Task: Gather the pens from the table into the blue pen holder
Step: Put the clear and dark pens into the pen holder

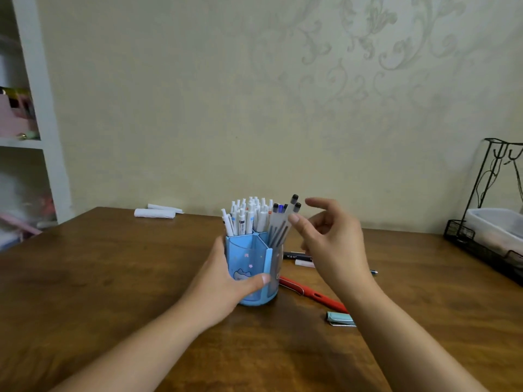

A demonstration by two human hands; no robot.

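Spanning the foreground, a dark brown wooden table [113,278] carried both forearms of the person. Near the right forearm lay a pale blue clip-like item [339,318], its kind unclear, and a red pen [311,294] rested diagonally just beside the holder's base. The left hand [226,281] gripped the blue pen holder [252,267] from its left side, thumb across the front wall. This holder stood upright at the table's centre; it was translucent blue, divided into compartments, with a small cartoon print and stars on its front. White pens [246,216] crowded the rear compartments, and frosted pens with dark caps [283,219] leaned rightward in the right compartment. The right hand [331,239] hovered beside these caps, fingers loosely spread, holding nothing. Behind it lay further pens [297,256], partly hidden. Farther back sat a rolled white paper [154,213], a black wire rack [486,222] at right, white shelving [34,108] at left, and cream patterned wallpaper [254,94].
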